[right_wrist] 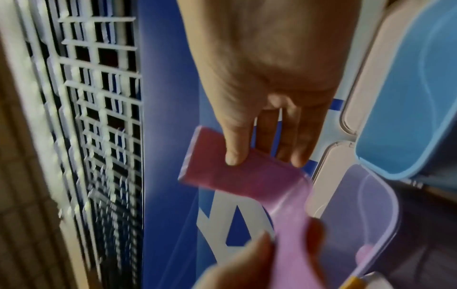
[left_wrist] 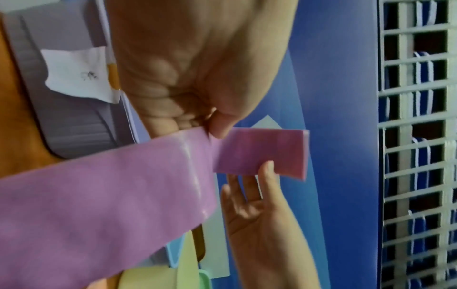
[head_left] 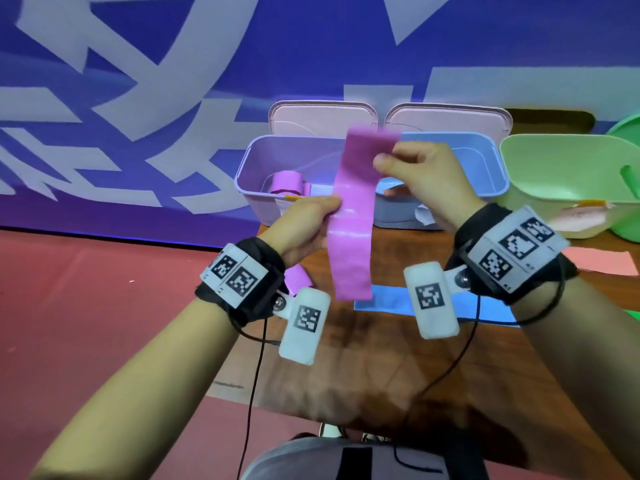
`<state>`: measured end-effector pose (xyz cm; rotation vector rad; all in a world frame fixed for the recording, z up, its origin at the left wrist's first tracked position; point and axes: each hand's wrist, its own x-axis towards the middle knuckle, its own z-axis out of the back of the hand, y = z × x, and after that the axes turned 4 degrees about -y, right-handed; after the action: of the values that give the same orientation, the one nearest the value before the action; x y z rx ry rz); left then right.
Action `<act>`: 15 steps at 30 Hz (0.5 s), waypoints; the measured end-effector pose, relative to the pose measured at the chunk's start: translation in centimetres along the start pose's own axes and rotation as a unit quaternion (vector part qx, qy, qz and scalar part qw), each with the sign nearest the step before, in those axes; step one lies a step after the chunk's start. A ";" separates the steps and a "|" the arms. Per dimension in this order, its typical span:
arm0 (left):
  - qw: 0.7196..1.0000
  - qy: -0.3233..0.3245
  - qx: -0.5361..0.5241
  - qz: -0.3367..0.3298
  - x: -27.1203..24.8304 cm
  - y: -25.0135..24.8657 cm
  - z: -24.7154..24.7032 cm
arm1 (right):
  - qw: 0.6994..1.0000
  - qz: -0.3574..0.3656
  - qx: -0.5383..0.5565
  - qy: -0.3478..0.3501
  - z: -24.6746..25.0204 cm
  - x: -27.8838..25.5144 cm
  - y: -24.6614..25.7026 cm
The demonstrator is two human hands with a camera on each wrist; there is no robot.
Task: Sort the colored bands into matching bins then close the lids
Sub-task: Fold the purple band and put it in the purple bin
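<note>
I have the pink band (head_left: 351, 233) up in the air between both hands, above the table (head_left: 381, 358) and in front of the bins. My left hand (head_left: 304, 226) pinches its middle between thumb and fingers; my right hand (head_left: 420, 178) pinches the top end, thumb on one side and fingers behind, where the band is folded over on itself (I seem to be folding or rolling it).

Progress looks early to middling. One rolled pink band (head_left: 285, 183) already lies in the purple bin (head_left: 249, 168). A blue band (head_left: 388, 299) lies flat on the table, another pink one (head_left: 298, 277) shows under my left wrist, and something green pokes in at the far right edge. Both lids (head_left: 322, 117) stand open behind the purple and blue bin (head_left: 485, 161), so closing is all left to do.

The purple bin's mouth is just beyond the band with open room inside; its near rim is the edge to clear. The green bin (head_left: 554, 168) stands well to the right.
</note>
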<state>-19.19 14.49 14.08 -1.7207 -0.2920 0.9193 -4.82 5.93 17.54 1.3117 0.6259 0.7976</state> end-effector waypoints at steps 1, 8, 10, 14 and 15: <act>1.000 0.000 -0.025 0.009 0.1 -0.3 0.1 | 0.999 0.031 -0.034 0.015 0.0 -0.2 -0.1; 0.994 0.038 -0.103 0.020 0.4 -1.6 0.9 | 0.959 0.171 -0.214 0.075 -0.7 -0.7 -1.2; 0.994 0.037 -0.101 0.015 0.4 -1.7 0.8 | 0.938 0.211 -0.258 0.093 -0.6 -0.5 -1.4; 0.996 0.013 -0.087 -0.001 0.6 -1.9 0.7 | 0.916 0.241 -0.300 0.115 -0.5 0.0 -1.8; 0.996 0.012 -0.087 -0.004 0.7 -1.8 0.7 | 0.911 0.241 -0.311 0.124 -0.6 0.1 -1.9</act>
<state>-18.78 16.09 15.37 -1.8877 -0.3723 0.8875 -4.92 6.28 15.62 0.7736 0.1945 1.4497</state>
